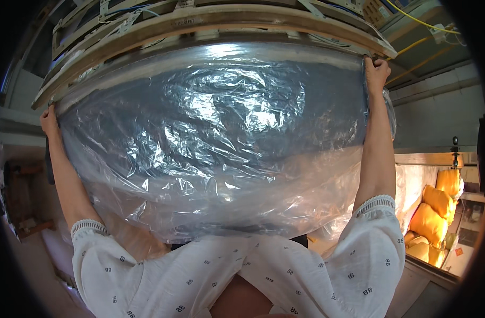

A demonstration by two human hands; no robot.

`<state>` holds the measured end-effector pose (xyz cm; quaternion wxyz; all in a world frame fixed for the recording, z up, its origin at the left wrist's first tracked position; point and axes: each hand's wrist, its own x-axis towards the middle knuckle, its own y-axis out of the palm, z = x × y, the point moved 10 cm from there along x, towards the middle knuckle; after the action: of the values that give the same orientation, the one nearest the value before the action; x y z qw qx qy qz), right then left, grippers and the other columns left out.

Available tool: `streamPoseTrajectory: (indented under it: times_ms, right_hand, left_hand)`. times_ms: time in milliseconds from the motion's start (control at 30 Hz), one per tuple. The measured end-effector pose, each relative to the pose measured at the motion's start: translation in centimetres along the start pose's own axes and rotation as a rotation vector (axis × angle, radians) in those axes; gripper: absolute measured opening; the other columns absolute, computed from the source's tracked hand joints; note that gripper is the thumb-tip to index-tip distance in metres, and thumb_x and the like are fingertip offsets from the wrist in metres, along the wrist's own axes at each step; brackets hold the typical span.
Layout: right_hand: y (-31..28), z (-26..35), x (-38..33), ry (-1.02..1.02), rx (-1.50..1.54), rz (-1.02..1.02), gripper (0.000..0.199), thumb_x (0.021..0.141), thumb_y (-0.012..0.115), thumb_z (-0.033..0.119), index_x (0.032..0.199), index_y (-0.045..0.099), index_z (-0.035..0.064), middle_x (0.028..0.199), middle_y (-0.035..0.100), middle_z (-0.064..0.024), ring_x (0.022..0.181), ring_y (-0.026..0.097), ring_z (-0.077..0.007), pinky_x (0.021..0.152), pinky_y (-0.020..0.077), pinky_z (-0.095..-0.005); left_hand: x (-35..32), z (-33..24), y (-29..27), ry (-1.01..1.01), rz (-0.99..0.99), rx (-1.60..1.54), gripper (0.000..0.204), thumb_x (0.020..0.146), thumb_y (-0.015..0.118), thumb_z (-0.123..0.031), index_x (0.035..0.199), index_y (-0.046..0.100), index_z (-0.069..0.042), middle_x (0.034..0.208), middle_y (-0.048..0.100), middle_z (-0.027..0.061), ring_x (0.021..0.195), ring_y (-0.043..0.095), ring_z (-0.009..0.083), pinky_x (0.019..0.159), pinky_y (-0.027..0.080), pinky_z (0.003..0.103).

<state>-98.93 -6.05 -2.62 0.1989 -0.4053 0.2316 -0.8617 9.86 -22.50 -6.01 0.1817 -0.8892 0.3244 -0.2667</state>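
A wide sheet of clear plastic film (221, 122), wrinkled and shiny, stretches between my arms. Dark grey-blue material shows through its upper and middle part, but I cannot tell what that is. My left hand (49, 122) is closed on the film's far left corner, just below the end of a wooden beam. At the far right corner, my right hand (378, 75) has its fingers bent round the edge, with loose film hanging beside the wrist. The near side of the film sags against my white printed shirt (242, 254).
A long curved-looking wooden beam (216, 20) and slatted wooden frame run across the far side. Yellow cables (420, 18) hang at the far right. Stuffed yellow bags (430, 214) lie at the right under warm light. Brown wooden pieces (28, 196) stand at the left.
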Motion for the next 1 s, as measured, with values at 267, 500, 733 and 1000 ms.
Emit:
streamPoseTrajectory:
  times_ms: [267, 500, 733, 1000]
  right_hand:
    - [-0.8, -2.9, 1.2, 0.081, 0.116, -0.033, 0.034, 0.078, 0.06, 0.03, 0.085, 0.055, -0.0035, 0.097, 0.049, -0.0211, 0.093, 0.047, -0.0325, 0.083, 0.0367, -0.0383]
    - [0.6, -0.1, 1.0, -0.044, 0.005, 0.223, 0.049, 0.092, 0.033, 0.037, 0.097, 0.059, -0.0033, 0.097, 0.058, -0.0271, 0.094, 0.049, -0.0465, 0.08, 0.036, -0.0479]
    - [-3.7, 6.0, -7.9, -0.075, 0.167, 0.961, 0.033, 0.089, 0.049, 0.034, 0.075, 0.05, 0.0041, 0.071, 0.044, 0.0013, 0.07, 0.041, -0.0105, 0.067, 0.0351, -0.0252]
    - [-11.9, 13.6, -14.4, 0.201, 0.601, 0.857, 0.02, 0.088, 0.051, 0.023, 0.075, 0.043, 0.0108, 0.068, 0.035, 0.0063, 0.064, 0.032, -0.004, 0.059, 0.0268, -0.0205]
  left_hand:
    - [0.9, 2.7, -0.6, -0.163, 0.078, -0.606, 0.034, 0.092, 0.042, -0.02, 0.105, 0.049, 0.01, 0.101, 0.056, 0.0167, 0.094, 0.056, 0.0206, 0.078, 0.047, 0.032]
    - [0.2, 2.6, 1.5, -0.203, 0.189, -0.2, 0.037, 0.09, 0.049, -0.037, 0.097, 0.063, -0.003, 0.099, 0.06, 0.008, 0.094, 0.054, 0.0211, 0.088, 0.037, 0.031]
    - [2.8, -0.1, -9.7, -0.041, 0.138, -0.113, 0.045, 0.085, 0.057, -0.039, 0.111, 0.06, -0.002, 0.105, 0.061, 0.0071, 0.091, 0.056, 0.0199, 0.081, 0.043, 0.031]
    - [-24.6, -28.4, 4.1, 0.395, 0.631, -0.161, 0.042, 0.086, 0.06, -0.029, 0.121, 0.053, -0.006, 0.113, 0.058, 0.0095, 0.1, 0.057, 0.0163, 0.079, 0.047, 0.028]
